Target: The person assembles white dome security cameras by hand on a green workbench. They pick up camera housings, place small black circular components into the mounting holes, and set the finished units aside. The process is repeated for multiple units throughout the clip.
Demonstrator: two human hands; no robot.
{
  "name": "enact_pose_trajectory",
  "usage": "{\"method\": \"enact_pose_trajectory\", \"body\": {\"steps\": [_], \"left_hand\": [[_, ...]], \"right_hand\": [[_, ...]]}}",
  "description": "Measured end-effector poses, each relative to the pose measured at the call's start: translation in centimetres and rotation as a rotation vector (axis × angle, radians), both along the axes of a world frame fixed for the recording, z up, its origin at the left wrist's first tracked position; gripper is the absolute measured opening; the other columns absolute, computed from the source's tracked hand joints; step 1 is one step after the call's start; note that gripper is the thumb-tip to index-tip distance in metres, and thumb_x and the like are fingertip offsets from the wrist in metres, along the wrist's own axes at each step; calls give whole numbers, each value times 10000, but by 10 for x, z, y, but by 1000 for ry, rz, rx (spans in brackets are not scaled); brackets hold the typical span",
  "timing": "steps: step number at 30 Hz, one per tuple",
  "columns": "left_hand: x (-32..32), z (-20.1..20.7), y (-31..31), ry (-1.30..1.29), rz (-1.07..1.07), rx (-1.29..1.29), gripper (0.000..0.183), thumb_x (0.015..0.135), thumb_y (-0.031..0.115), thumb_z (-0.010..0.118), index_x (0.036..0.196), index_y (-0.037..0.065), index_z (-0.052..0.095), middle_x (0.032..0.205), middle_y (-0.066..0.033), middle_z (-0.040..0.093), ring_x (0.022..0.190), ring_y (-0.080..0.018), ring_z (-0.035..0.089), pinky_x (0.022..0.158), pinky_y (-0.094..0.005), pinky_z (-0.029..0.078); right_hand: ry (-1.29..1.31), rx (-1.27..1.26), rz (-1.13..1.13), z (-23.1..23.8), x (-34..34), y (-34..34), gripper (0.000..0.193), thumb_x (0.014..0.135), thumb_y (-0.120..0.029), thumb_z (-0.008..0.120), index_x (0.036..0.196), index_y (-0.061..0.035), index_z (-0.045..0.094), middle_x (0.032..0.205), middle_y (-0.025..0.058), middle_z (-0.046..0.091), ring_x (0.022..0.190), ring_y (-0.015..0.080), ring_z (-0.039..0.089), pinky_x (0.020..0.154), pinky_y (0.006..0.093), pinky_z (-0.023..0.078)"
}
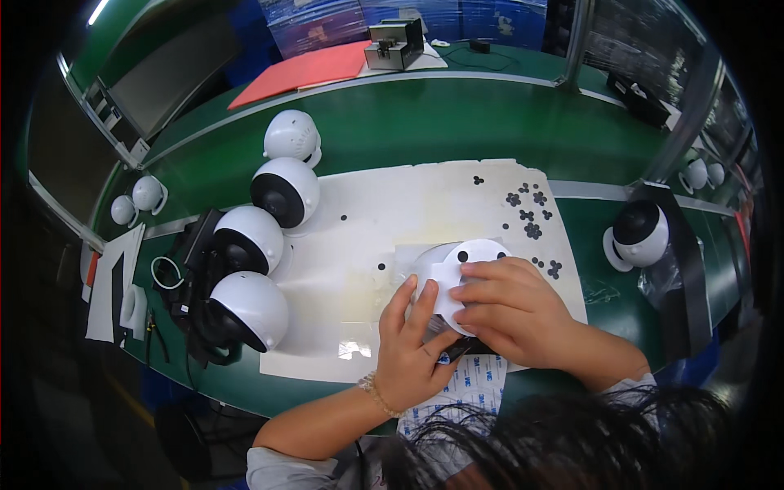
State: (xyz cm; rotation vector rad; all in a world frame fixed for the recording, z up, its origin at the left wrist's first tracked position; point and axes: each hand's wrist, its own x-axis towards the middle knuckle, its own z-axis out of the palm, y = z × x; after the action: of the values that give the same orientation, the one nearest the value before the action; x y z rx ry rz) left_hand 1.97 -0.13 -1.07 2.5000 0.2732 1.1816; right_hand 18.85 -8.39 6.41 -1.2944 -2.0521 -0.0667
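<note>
Standing in a row along the left edge of a large off-white sheet (327, 339), four white round plastic devices (255, 304) occupy that side of the green desk (425, 114), most of them with a black front. Between this row and the desk's left edge lies a tangled heap of black cables (194, 282), with a white cable ring (167, 273) beside it. Near the far right corner of the sheet, small black round pads (527, 216) are scattered, many of them in clusters. Another white and black round device (641, 234) stands toward the desk's right edge, next to a long black strip (690, 282). Beyond the rail at the far side there are a flat coral-red sheet (302, 72) and a grey metal box (396, 45). A white paper with blue print (469, 388) lies toward the desk's near edge, where dark hair (596, 437) hides a part of the view.

The white round plastic piece (482, 247), bearing black dots, is at the near part of the off-white sheet, right of its middle. The left hand (412, 347) grasps its left side, thumb and fingers slightly apart around it, with fingertips touching a small white rectangular piece (443, 282). The right hand (527, 314) lays its bent fingers, close together, upon the round piece; its thumb is hidden, so I cannot tell whether this hand also grips.
</note>
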Motion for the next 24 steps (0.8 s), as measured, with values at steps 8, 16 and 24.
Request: {"method": "enact_pose_trajectory", "body": {"steps": [8, 16, 24], "left_hand": [[-2, 2, 4, 50, -49, -11, 294, 628, 108, 706, 913, 89, 636, 1417, -210, 193, 1259, -430, 223, 988, -493, 247], [-1, 1, 4, 19, -28, -33, 304, 593, 127, 661, 896, 103, 659, 1407, -185, 245, 1247, -420, 259, 949, -485, 274], [-4, 5, 4, 86, -49, -27, 312, 621, 100, 725, 920, 104, 634, 1420, -228, 169, 1273, -432, 193, 1004, -497, 225]], "right_hand": [[164, 48, -78, -8, -7, 1, 156, 674, -45, 658, 827, -62, 634, 1091, 89, 551, 1127, 312, 451, 894, 392, 378], [225, 17, -123, -3, -5, -1, 113, 692, -43, 637, 803, -66, 632, 1109, 94, 543, 1138, 324, 420, 930, 405, 332], [172, -45, -130, -2, -8, 2, 85, 713, -75, 619, 797, -67, 629, 1101, 84, 553, 1139, 317, 417, 922, 402, 292]]}}
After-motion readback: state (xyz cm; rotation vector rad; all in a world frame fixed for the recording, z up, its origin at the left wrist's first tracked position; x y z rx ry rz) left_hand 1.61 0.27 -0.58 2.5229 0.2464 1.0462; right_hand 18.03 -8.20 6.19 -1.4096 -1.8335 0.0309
